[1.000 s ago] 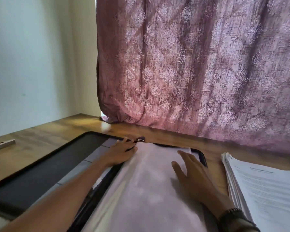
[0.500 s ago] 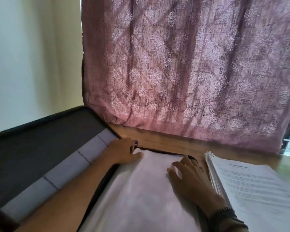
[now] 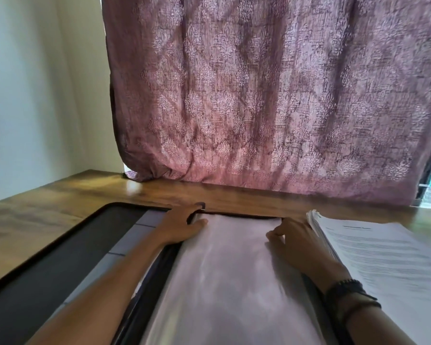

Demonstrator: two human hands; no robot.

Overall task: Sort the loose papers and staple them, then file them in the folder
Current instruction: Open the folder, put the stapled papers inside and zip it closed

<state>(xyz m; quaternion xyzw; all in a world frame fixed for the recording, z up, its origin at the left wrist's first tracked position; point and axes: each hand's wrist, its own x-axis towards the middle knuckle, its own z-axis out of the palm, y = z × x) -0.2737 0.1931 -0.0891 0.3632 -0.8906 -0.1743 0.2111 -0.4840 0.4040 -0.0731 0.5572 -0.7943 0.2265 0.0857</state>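
Now the left hand (image 3: 182,226) is pinching the far left corner of the papers (image 3: 229,270) lying in the open folder (image 3: 60,257); the right hand (image 3: 294,240) is curling onto the right corner, and I cannot tell if it is gripping. They are looking light and floppy, best held at both corners.

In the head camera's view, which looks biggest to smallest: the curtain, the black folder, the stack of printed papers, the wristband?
1. curtain
2. black folder
3. stack of printed papers, cut off by the frame edge and near the camera, so its rank against the folder is unsure
4. wristband
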